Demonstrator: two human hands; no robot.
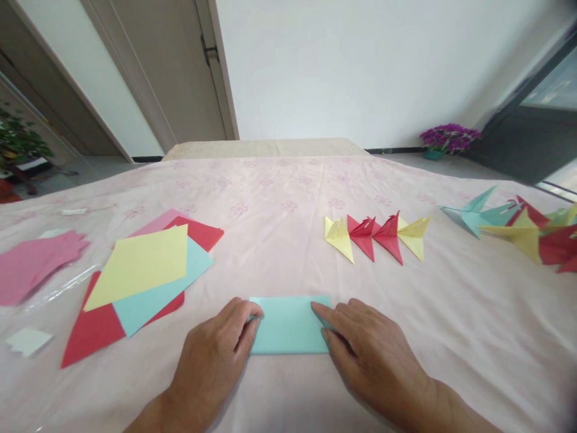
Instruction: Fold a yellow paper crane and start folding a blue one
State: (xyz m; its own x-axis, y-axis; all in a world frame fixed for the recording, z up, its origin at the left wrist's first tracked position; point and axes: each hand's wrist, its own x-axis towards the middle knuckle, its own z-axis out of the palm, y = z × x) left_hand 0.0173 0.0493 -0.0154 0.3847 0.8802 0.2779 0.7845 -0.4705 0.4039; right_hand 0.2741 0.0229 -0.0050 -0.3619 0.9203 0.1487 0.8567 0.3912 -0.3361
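A light-blue paper (288,325), folded into a rectangle, lies flat on the cloth in front of me. Its left edge is held by my left hand (220,346), with thumb and forefinger closed together at the upper left side. At the opposite end, my right hand (369,337) grips the paper, forefinger on top near the upper right corner and thumb at the right edge. A small flap shows lifted between those fingers. The fingertips under the paper's edges are partly hidden.
Loose yellow (144,264), light-blue, red and pink sheets overlap on the left. Further left lie a pink paper stack (36,261) and a white scrap (29,341). Folded paper cranes (374,237) stand in a row right of centre; more cranes (523,225) cluster at the far right.
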